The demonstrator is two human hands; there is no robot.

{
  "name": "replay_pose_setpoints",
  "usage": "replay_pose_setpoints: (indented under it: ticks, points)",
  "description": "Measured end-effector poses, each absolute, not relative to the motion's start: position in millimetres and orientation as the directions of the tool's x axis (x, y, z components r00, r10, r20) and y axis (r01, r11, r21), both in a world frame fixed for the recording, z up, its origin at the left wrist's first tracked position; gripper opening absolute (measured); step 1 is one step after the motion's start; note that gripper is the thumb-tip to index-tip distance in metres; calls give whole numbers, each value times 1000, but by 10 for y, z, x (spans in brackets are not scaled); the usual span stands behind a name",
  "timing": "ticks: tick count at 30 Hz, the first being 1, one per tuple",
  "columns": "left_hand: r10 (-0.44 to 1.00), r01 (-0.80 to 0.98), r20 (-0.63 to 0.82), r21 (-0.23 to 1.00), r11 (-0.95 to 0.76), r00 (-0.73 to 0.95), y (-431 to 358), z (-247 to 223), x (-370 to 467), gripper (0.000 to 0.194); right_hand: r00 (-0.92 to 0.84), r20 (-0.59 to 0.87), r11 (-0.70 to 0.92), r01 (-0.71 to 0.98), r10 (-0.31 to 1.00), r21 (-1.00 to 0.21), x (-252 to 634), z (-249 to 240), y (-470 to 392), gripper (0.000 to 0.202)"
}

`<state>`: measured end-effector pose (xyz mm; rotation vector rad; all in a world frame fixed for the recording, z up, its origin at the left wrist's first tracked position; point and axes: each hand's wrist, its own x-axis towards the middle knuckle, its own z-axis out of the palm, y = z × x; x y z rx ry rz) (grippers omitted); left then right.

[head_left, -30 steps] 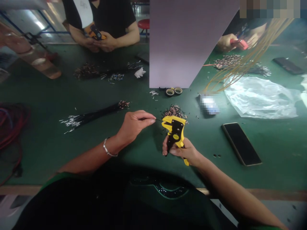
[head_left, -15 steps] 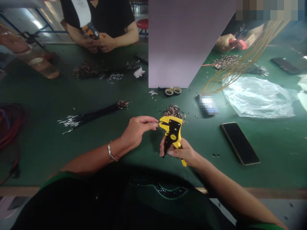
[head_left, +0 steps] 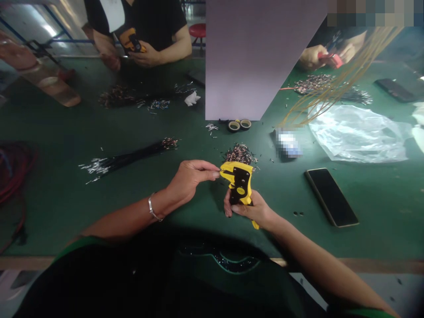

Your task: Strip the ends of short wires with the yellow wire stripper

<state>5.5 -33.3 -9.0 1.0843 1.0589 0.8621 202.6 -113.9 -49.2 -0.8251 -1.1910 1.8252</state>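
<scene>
A yellow and black wire stripper (head_left: 241,181) stands upright in my right hand (head_left: 253,207), whose fingers are wrapped round its handles. My left hand (head_left: 194,179) pinches a thin dark wire right at the tool's jaws; most of that wire is hidden by the fingers. Behind the tool's head lies a pile of short copper-tipped pieces (head_left: 239,153). Left of my left hand, a bundle of black wires (head_left: 132,159) lies on the green table (head_left: 185,234), with silvery ends to the left and copper ends to the right.
A phone (head_left: 331,197) lies at the right, below a clear plastic bag (head_left: 357,134). Two tape rolls (head_left: 239,126) sit by a pale upright panel (head_left: 245,62). Red cable (head_left: 13,172) is coiled far left. Two people work across the table.
My right hand has squeezed the stripper's handles closer together. My left hand has hardly moved. Across the table, one person's hands have moved apart, and the orange tool there has turned.
</scene>
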Motion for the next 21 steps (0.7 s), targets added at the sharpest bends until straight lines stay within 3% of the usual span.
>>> replay_pose_setpoints:
  ticks: [16,21]
  points:
    - [904,5,-249,964,264,348,-267,-56,24,12,-431,-128,-248,-235,893,-940,2014,-507,-1207,25]
    - [900,98,-257,966,238,352,-237,-8,8,14,-404,-137,-244,-227,904,-943,2012,-505,-1212,27]
